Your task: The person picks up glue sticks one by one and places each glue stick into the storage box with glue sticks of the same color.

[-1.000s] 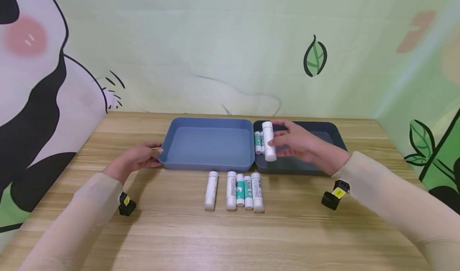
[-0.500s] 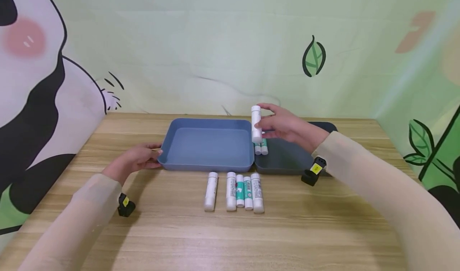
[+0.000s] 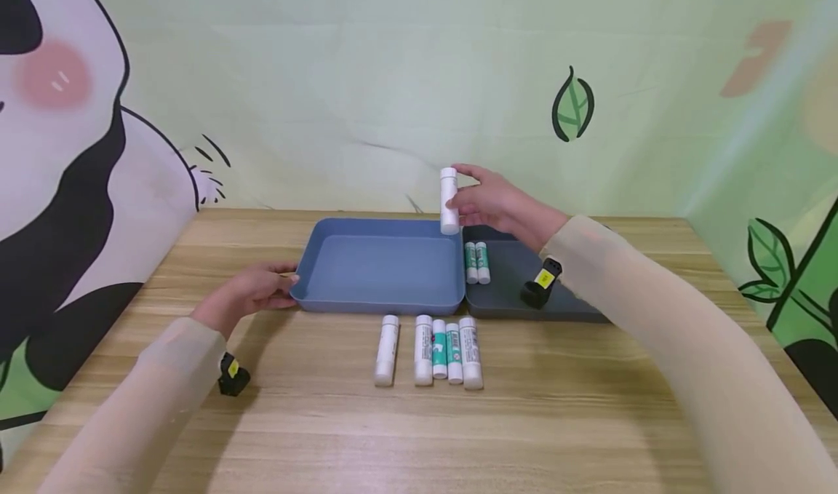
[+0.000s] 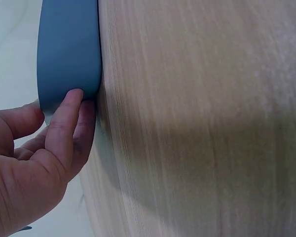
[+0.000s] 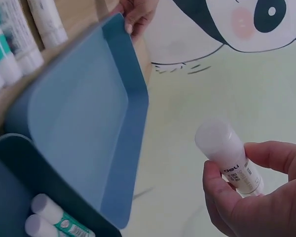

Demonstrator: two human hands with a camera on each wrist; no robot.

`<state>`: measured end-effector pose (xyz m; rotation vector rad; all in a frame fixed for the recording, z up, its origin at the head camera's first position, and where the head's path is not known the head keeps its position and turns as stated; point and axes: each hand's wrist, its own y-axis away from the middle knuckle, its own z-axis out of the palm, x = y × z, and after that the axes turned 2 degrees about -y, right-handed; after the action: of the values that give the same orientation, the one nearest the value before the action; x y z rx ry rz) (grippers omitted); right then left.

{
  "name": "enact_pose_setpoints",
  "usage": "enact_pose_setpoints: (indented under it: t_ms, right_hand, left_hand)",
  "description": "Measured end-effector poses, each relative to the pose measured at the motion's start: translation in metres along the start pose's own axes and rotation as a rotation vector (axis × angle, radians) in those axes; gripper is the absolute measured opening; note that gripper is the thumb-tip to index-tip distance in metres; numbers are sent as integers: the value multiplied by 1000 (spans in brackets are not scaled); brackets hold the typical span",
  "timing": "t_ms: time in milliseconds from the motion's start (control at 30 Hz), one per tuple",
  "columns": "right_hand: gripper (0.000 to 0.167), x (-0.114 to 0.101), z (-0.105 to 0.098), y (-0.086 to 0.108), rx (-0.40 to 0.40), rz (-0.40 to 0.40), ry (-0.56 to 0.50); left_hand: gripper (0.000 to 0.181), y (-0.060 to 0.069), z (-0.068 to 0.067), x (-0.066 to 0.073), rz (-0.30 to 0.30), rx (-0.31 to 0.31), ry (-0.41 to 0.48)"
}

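My right hand [image 3: 487, 201] pinches a large white glue stick [image 3: 449, 201] between thumb and fingers. It is upright, raised over the blue tray's back right corner; in the right wrist view "deli" reads on its label. At the left end of the blue tray [image 3: 380, 306], my left hand [image 3: 258, 288] holds the end wall, thumb at the rim and fingers against the outside. The left wrist view shows that hand [image 4: 44, 158] at the tray's corner. The dark tray [image 3: 524, 308] adjoins on the right, with two small green-and-white glue sticks [image 3: 477, 263] at its left side.
In front of the blue tray lies a row of glue sticks: a lone white one [image 3: 387, 351], then a group of large white and small green ones [image 3: 439, 349] side by side. Behind the wooden table [image 3: 393, 436] stands a printed backdrop [image 3: 366, 94].
My right hand has lifted the large glue stick and carried it left and back, from over the dark tray to the blue tray's back right corner. My left hand stays at the tray.
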<state>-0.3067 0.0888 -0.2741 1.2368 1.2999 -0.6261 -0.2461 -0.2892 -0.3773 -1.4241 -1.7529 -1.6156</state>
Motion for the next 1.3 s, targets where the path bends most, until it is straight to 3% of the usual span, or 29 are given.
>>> enact_pose_setpoints:
  t_ms: [267, 533, 700, 1067, 1300]
  right_hand:
    - [78, 1, 6, -17, 2, 6, -34]
    - [78, 22, 22, -34, 1, 74, -61]
    - [78, 39, 33, -40, -19, 125, -39]
    - [79, 62, 47, -55, -49, 158, -16]
    - [79, 68, 54, -57, -52, 198, 43]
  left_hand:
    - [64, 0, 1, 0, 33, -2, 8]
    - [63, -1, 2, 2, 22, 10, -7]
    - [62, -1, 3, 0, 12, 13, -6]
    - [61, 1, 1, 0, 13, 22, -2]
    - [61, -1, 2, -2, 10, 17, 1]
